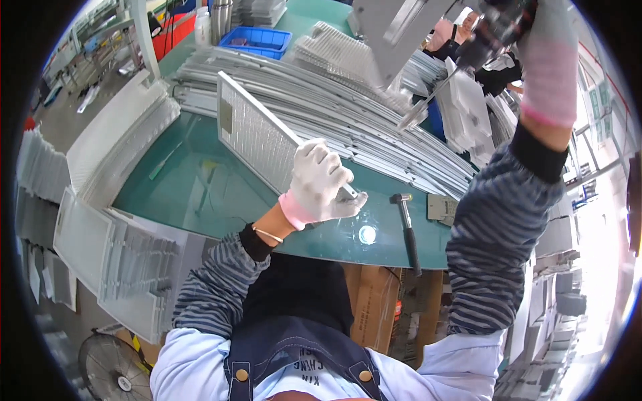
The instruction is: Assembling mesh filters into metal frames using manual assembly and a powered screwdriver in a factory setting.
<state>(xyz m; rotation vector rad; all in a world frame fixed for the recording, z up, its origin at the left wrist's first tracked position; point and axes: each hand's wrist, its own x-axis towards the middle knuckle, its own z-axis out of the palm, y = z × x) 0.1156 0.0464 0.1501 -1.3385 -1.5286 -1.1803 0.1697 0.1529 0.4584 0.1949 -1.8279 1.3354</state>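
My left hand [321,180], in a white glove with a pink cuff, is closed round the near end of a framed mesh panel [257,134]. The panel stands tilted on its long edge over the green tabletop [167,190], its far end raised. At the upper right, my raised right hand [550,57], gloved alike, reaches to a dark power driver [491,40]. The driver's thin shaft slants down to the left, and motion blurs the tool. My right fingers are partly cut off by the frame edge, but the hand appears wrapped round the driver.
A hammer [406,230] lies right of my left hand, beside a small grey box [441,208]. Long metal strips [281,87] are piled across the back, near a blue basket [257,41]. Stacked panels [134,260] stand at left. A grey plate [394,40] hangs overhead. Another person [455,37] is beyond.
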